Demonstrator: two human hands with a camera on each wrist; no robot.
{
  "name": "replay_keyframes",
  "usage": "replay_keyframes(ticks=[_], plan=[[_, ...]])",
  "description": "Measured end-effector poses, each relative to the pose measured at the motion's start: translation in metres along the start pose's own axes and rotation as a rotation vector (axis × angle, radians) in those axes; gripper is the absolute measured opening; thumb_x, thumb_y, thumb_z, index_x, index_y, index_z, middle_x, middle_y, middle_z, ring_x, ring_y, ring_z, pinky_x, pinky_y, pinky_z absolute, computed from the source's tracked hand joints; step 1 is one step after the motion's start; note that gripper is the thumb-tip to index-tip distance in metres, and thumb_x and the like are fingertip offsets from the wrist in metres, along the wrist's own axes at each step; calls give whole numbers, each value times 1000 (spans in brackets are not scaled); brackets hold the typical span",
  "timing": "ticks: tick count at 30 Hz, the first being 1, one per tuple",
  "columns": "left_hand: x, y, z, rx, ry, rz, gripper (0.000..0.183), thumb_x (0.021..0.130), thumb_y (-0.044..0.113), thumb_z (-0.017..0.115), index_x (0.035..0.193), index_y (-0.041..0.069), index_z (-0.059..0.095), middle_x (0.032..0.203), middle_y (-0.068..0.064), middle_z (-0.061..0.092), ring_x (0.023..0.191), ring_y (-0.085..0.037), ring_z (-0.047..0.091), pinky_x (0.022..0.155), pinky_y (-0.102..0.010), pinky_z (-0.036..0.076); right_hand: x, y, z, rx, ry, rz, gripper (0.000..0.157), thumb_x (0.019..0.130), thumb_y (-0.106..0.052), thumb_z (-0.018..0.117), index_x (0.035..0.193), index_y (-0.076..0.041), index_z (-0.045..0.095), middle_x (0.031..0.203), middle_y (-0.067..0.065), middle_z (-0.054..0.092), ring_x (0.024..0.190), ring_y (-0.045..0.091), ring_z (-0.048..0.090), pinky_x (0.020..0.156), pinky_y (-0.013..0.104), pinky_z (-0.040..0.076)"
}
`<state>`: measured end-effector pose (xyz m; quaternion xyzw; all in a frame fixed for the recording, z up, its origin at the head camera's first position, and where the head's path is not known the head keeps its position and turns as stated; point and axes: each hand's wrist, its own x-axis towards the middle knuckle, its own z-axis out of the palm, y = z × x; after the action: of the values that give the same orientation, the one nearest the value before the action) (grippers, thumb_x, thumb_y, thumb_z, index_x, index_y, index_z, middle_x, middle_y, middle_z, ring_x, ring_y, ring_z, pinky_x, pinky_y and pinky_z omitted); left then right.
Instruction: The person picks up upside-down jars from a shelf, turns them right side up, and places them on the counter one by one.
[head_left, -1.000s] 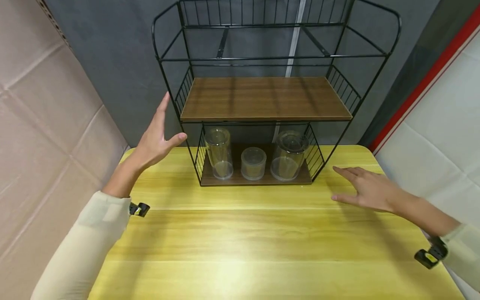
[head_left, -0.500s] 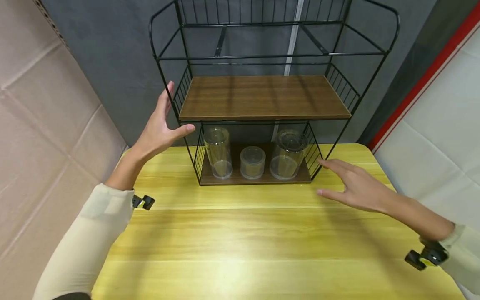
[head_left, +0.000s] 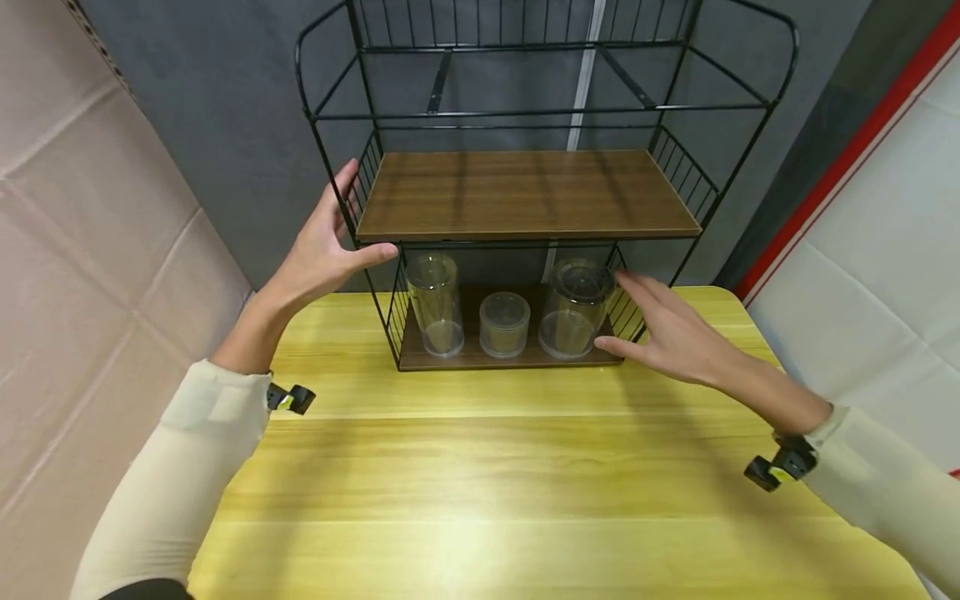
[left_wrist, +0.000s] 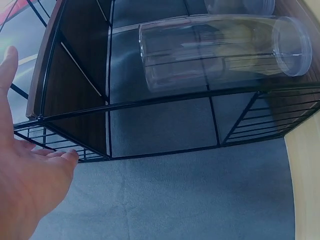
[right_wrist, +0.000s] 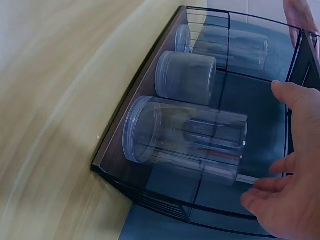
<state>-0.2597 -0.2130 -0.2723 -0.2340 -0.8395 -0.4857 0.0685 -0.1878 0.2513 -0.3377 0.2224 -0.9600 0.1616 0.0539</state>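
Observation:
A black wire rack (head_left: 491,242) with brown wooden shelves stands against the back. My left hand (head_left: 315,254) is at its left side, fingers behind the front post and thumb in front; whether it touches the wire I cannot tell. On the bottom shelf stand a tall clear jar (head_left: 437,304), a short clear jar (head_left: 505,325) and a wide clear jar (head_left: 576,312). Beside the wide jar (right_wrist: 190,140), my right hand (head_left: 667,333) has thumb and fingers spread, apart from it in the right wrist view.
The rack's middle shelf (head_left: 525,196) is a brown board; its top level is only black bars. A yellow wood-grain table (head_left: 465,467) extends in front. A grey wall (head_left: 225,108) rises behind, with pale panels (head_left: 97,250) at the left and a white one (head_left: 885,275) at the right.
My right hand has moved left and inward from beside the rack to the wide jar. My left hand has moved slightly right and up, its fingers passing behind the rack's left post.

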Motion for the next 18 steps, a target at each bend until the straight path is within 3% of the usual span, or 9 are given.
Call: replay_keyframes(ticks=[9,18], plan=[[4,6,2,-112,-15,6,116,89,20,88,172,20,7,179,-1,6,163,-11,12,129,-27,20,26,5,18,65,25,77,103,95,-54,75,164,6,28,165,34,31,149,53,34,115,70,37],[4,6,4,-158,-17,23,118,88,12,88,172,17,5,179,-4,4,164,-14,9,130,-25,17,45,8,35,133,56,154,105,94,-53,76,165,5,25,165,36,28,148,55,35,115,69,38]])
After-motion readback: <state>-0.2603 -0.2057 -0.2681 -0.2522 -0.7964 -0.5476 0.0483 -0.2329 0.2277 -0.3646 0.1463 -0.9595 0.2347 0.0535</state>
